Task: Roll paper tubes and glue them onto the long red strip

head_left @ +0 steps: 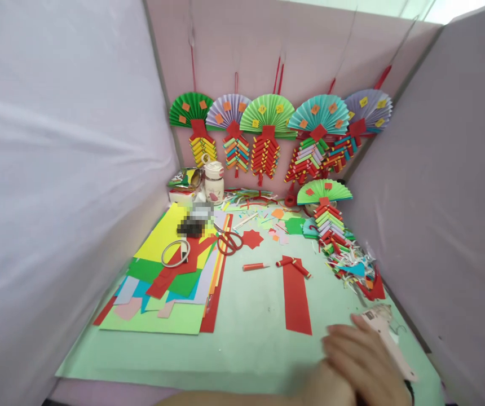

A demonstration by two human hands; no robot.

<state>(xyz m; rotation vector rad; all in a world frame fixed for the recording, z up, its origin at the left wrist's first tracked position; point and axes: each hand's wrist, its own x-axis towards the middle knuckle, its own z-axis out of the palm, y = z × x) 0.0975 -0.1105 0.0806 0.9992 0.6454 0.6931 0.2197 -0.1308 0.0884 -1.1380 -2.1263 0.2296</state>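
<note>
My left hand (326, 384) and my right hand (358, 356) meet at the bottom right, one overlapping the other. The left is smeared by motion, its fingers hidden. On the right, the fingers are bent and pressed together; anything inside them is out of sight. Beside them lies a pale pink glue gun (390, 344), partly covered by the right hand. Up and to the left is a red paper strip (296, 299). Two small rolled red paper tubes (300, 268) form an angle at its top. A red pen-like tool with a thin metal tip (254, 267) lies left of it.
Coloured paper sheets (149, 318) are stacked left, with red-handled scissors (229, 242) and a tape ring (175, 254) on top. A lidded cup (214, 183) stands behind. Paper scraps (352, 265) pile up right. Several fan ornaments (268, 115) hang on the back wall.
</note>
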